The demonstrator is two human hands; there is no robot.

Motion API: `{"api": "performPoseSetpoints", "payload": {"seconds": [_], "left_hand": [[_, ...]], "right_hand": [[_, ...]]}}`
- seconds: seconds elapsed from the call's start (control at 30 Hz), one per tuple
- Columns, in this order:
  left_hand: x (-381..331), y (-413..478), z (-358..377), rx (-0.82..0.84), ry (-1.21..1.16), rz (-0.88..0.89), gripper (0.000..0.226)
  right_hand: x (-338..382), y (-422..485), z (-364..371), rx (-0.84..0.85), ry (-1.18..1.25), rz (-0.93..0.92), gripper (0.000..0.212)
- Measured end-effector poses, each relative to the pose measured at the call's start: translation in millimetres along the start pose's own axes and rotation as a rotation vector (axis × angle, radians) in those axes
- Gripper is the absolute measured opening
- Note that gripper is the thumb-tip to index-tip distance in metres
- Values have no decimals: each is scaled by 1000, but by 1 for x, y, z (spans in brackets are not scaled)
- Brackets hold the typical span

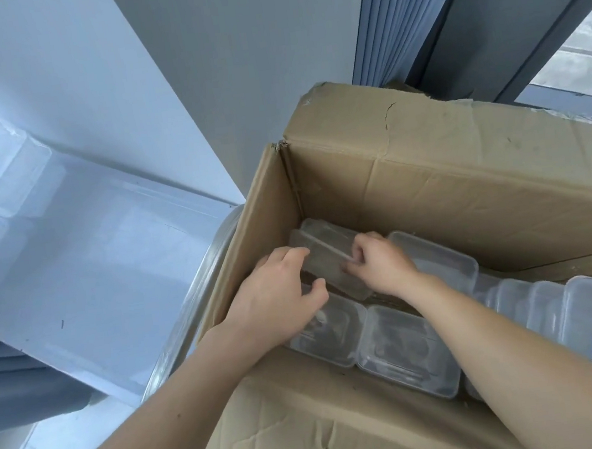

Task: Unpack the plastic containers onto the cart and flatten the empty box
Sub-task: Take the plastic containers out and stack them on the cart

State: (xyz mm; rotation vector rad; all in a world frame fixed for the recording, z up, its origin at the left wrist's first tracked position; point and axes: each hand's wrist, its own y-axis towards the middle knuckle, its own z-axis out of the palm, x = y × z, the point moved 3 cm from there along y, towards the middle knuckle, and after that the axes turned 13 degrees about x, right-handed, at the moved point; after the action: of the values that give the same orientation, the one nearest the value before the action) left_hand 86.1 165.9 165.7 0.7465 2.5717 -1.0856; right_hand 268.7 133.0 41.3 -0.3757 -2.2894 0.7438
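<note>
An open brown cardboard box (468,180) fills the right half of the view. Inside it lie several clear plastic containers. One tilted stack of containers (328,254) stands at the box's far left corner. My left hand (280,293) grips its left side with curled fingers. My right hand (381,262) pinches its right edge. More containers (407,356) lie flat along the box's near side, and another row (566,310) runs off to the right under my right forearm.
A round metal rim (199,299) shows just left of the box. A pale glossy surface (79,265) reflecting stacked containers spreads to the left. Blue curtains (403,13) and a window frame stand behind the box. The torn front flap (294,437) hangs toward me.
</note>
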Motion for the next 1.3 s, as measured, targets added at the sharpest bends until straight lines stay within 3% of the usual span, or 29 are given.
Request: {"api": "performPoseSetpoints", "payload": {"seconds": [0.13,0.3,0.4,0.57,0.73,0.87,0.93,1.03,1.13,1.3], "left_hand": [[-2,-10,-6,-18,-68,-1,55],[-3,-24,-12,-25,-308,-2,55],[-9,-33,-16,10,-612,94,61],[-19,-41,-22,-22,-725,229,47],[-16,-54,-27,-99,-909,280,27],[5,-54,-38,-256,-999,227,12],[15,-51,-43,-318,-1022,188,21],[18,-47,-48,-366,-1030,158,38],[19,-40,-47,-374,-995,133,37],[16,-31,-49,-384,-924,147,18]], "right_hand": [[13,-39,-26,-187,155,-17,29],[32,-95,-40,-260,898,-190,25],[47,-123,-41,-272,1090,-286,17],[57,-147,-36,-333,970,-389,26],[65,-141,-23,-241,974,-428,59],[62,-109,-17,-197,958,-341,57],[44,-73,-4,-130,640,-122,57],[17,-25,29,143,84,98,63],[8,-7,55,327,-86,144,64],[5,-3,71,370,-174,182,66]]}}
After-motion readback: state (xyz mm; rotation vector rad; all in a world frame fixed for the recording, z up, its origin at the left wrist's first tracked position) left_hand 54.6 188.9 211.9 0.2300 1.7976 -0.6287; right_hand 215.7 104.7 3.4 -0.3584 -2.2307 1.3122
